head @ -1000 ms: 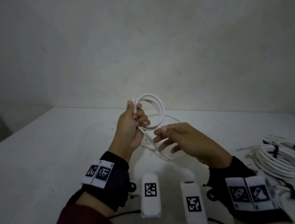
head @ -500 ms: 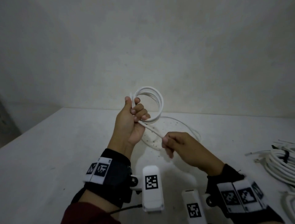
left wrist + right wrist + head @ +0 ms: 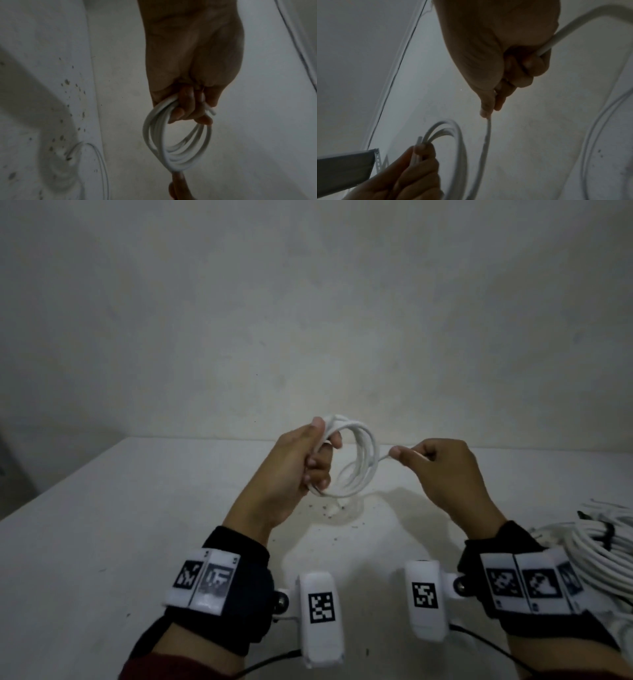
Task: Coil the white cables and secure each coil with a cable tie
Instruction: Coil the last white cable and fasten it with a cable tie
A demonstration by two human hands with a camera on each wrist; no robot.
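A white cable coil (image 3: 361,463) of several loops hangs in the air above the white table (image 3: 102,525). My left hand (image 3: 301,460) grips the coil's left side, fingers curled round the loops; the left wrist view shows the coil (image 3: 176,142) below those fingers, with a cut cable end poking out. My right hand (image 3: 431,460) is right of the coil and pinches the cable's free strand (image 3: 385,457) between thumb and forefinger. In the right wrist view the strand (image 3: 488,135) runs from my right hand (image 3: 489,108) down toward the coil (image 3: 452,135).
A pile of coiled white cables (image 3: 596,546) bound with black ties lies at the table's right edge. Dark specks dot the tabletop under the coil. A plain wall stands behind the table. A slack length of cable (image 3: 599,135) lies on the table.
My right hand has moved up and to the right, from below the coil to level with it, drawing the strand out sideways. The left hand has tilted the coil.
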